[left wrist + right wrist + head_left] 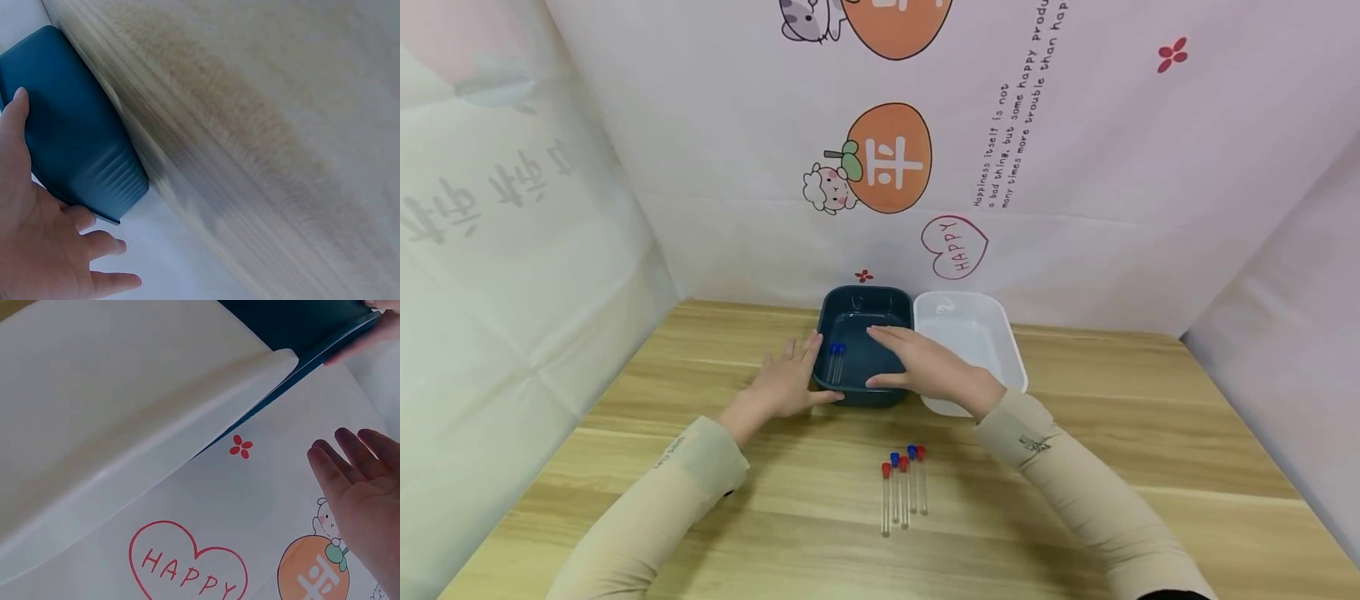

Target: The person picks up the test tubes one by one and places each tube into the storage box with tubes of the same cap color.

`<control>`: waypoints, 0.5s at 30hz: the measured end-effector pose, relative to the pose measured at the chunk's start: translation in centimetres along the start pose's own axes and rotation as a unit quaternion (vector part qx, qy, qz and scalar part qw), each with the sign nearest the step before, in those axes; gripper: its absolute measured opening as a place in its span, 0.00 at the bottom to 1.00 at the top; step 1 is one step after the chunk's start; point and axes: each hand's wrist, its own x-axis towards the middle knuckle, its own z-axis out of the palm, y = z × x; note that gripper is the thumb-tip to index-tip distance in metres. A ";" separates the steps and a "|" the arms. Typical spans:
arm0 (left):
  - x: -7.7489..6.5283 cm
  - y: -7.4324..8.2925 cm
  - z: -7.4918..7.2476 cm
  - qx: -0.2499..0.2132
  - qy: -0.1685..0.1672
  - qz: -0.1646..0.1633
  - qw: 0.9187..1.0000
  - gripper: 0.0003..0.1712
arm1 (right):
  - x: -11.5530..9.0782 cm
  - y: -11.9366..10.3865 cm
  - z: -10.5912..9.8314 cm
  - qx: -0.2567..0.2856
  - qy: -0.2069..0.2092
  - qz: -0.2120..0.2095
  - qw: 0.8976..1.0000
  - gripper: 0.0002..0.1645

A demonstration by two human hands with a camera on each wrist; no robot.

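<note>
Along the left wall of a dark teal bin [868, 398], my left hand [782, 385] rests with fingers spread and the thumb at the front corner. The left wrist view shows this left hand [47, 244] against the bin's outer wall [75, 119]. My right hand [928, 367] hovers over the bin's right side, fingers extended and nothing in them; the right wrist view shows the same hand [369, 487] empty. Two blue-capped test tubes [837, 364] lie inside the bin at its left. Several test tubes [904, 500] with red or blue caps lie on the table in front.
A white bin [1011, 354] stands against the right side of the teal one, partly behind my right forearm. Both bins sit on a wood-grain table [1112, 433] near the printed back cloth [1075, 250]. Light cloth also hangs at the left and right.
</note>
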 end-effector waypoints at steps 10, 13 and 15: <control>0.2 0.2 0.3 -0.005 -0.001 -0.003 1.000 0.65 | -4.3 0.8 -0.3 0.031 0.028 -0.010 0.999 0.52; 0.1 0.2 0.3 -0.012 0.003 0.000 1.000 0.65 | -5.4 1.0 -0.4 0.039 0.037 -0.011 0.998 0.51; 0.0 0.2 0.3 -0.015 0.004 0.000 1.000 0.65 | -6.0 1.2 -0.4 0.045 0.041 -0.015 0.998 0.50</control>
